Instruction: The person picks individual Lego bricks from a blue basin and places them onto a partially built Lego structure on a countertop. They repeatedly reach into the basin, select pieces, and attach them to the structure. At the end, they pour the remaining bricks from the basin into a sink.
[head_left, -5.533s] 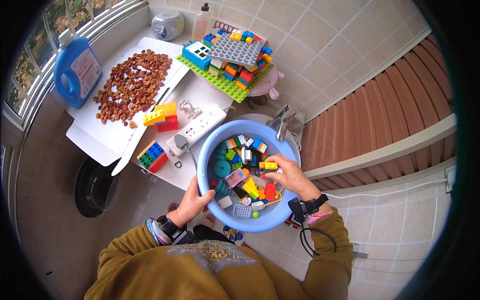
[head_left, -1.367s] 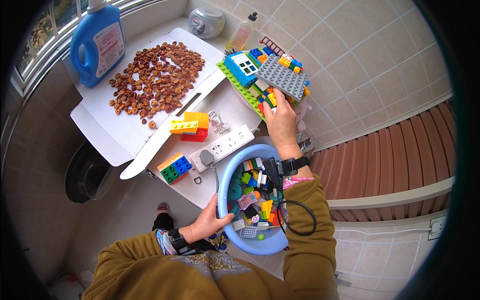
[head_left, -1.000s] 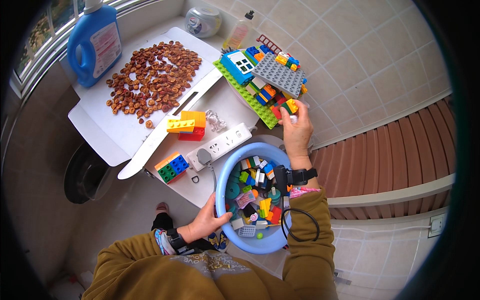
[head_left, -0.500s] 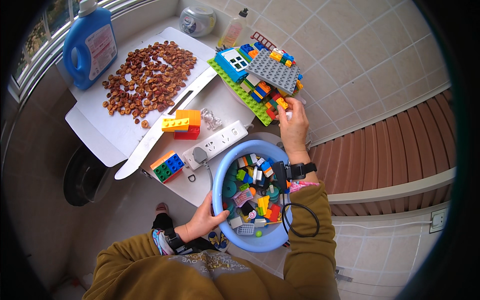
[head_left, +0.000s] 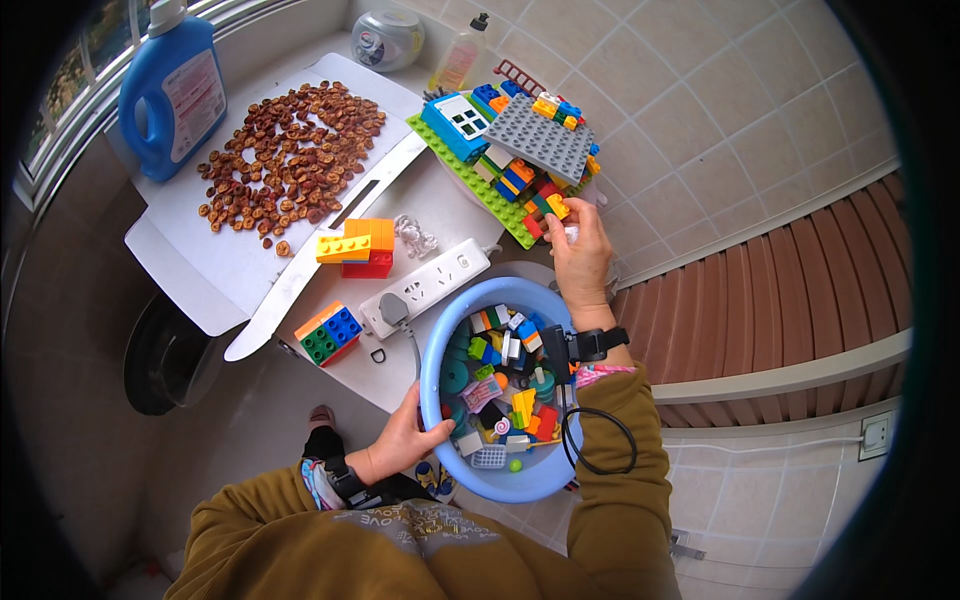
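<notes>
Plenty built, plenty loose

Farthest left, a blue bottle (head_left: 175, 105) stands beside a white board (head_left: 195, 295) spread with dried reddish slices (head_left: 290, 160). Next sit two small stacks, one green-and-blue on top (head_left: 330, 335), one yellow and red (head_left: 362, 248), both apart from the larger work. The left hand (head_left: 402, 440) is clamped on the rim of a blue basin (head_left: 432, 385), thumb over the edge; toy pieces (head_left: 523, 405) lie jumbled inside (a lollipop shape among them).

Further right, the brick build (head_left: 515, 178) rests on a green baseplate (head_left: 503, 210). I'd judge it well along, with those loose pieces left over. It looks crowded and many-coloured, its grey plate (head_left: 545, 138) slanting on top. At its near corner, the right hand (head_left: 582, 255) pinches a yellow block (head_left: 557, 206); whether that's attached, I can't tell.
</notes>
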